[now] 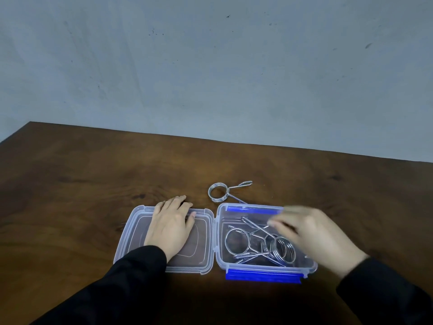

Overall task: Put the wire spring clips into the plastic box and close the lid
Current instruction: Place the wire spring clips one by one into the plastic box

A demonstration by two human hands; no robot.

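Toward the near edge of the brown wooden counter [93,184], head view: one clear plastic box [307,266], open, with blue latches on its far and near sides. Its lid [131,231] lies folded out flat to the left, joined along the hinge. Contents: several wire spring clips [257,245], tangled, coils and handles overlapping; exact count cannot be told. One further spring clip [219,192] lies on the counter just beyond the box's far rim, coil to the left, handles pointing right, one handle reaching the rim.

Left hand [171,226]: flat, palm down, fingers spread, pressed on the lid, grasping nothing. Right hand [311,233]: above the box's right side, blurred, fingers loosely apart, holding nothing visible. Black sleeves on both arms. Grey wall behind the counter's far edge.
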